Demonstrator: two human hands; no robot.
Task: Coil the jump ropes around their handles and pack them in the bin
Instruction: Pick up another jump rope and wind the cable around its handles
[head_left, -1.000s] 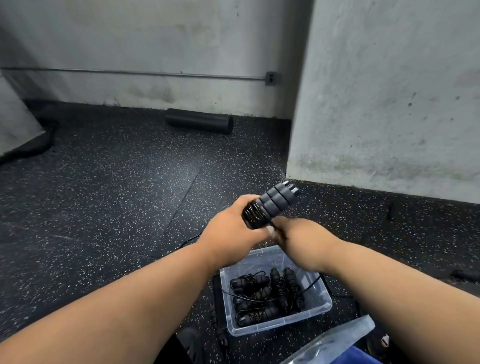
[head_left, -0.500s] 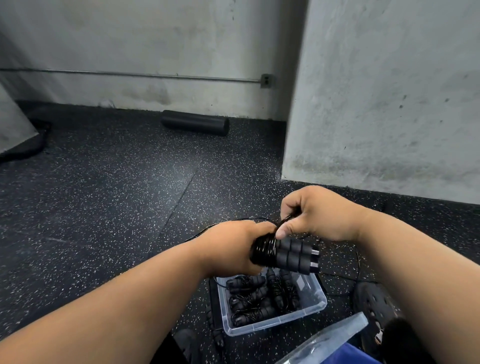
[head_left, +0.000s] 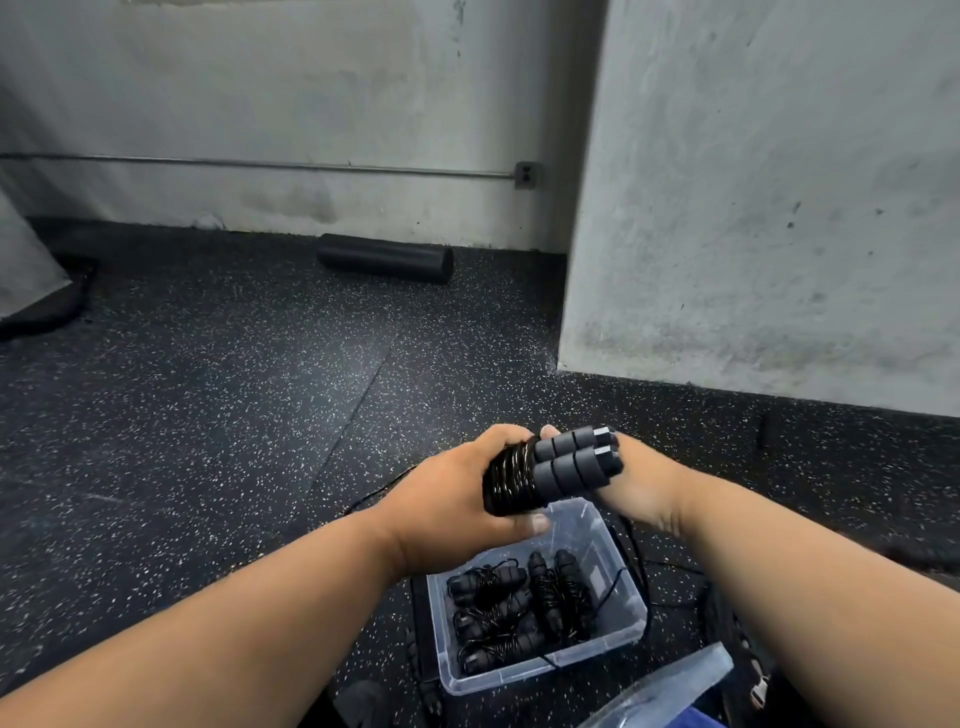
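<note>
Left fingers (head_left: 535, 522) curled around coiled jump rope handles (head_left: 566, 465), right hand (head_left: 641, 491) grip unclear, no readable labels

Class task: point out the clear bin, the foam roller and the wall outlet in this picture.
clear bin (head_left: 631, 621): head view, right rim.
foam roller (head_left: 384, 257): head view, middle of its side.
wall outlet (head_left: 525, 175): head view, its faceplate.

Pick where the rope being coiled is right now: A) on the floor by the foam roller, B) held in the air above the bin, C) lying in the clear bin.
B: the left hand grips the coiled end of the jump rope, held above the clear bin.
</note>
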